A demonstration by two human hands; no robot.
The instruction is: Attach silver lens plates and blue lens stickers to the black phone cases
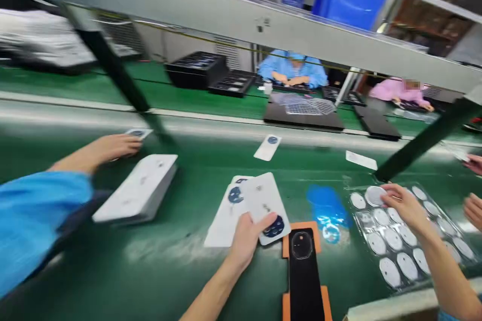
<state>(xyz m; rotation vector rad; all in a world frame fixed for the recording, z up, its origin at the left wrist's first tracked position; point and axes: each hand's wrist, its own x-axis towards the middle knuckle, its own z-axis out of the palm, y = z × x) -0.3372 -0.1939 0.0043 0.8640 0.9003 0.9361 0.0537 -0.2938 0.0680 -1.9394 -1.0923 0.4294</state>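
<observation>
My left hand [244,241] is closed on a white card [261,193], thumb on top beside a dark round camera-lens piece. More white cards [224,218] with similar dark circles lie just left of it. My right hand [406,208] pinches the edge of a white disc [374,195] at the far left corner of a clear plastic tray [395,288]. Several white discs sit in the tray's round pockets. Between my hands, a black phone back [307,276] with a round camera area rests in an orange holder [316,235]. Blue film pieces [327,205] lie beyond it.
A co-worker's hand [116,146] at left touches a card near a tall stack of white cards [137,188]. Another person's hands [474,208] are at the right edge. Single cards lie farther back. Dark slanted posts [422,135] and an overhead beam [241,15] cross the view.
</observation>
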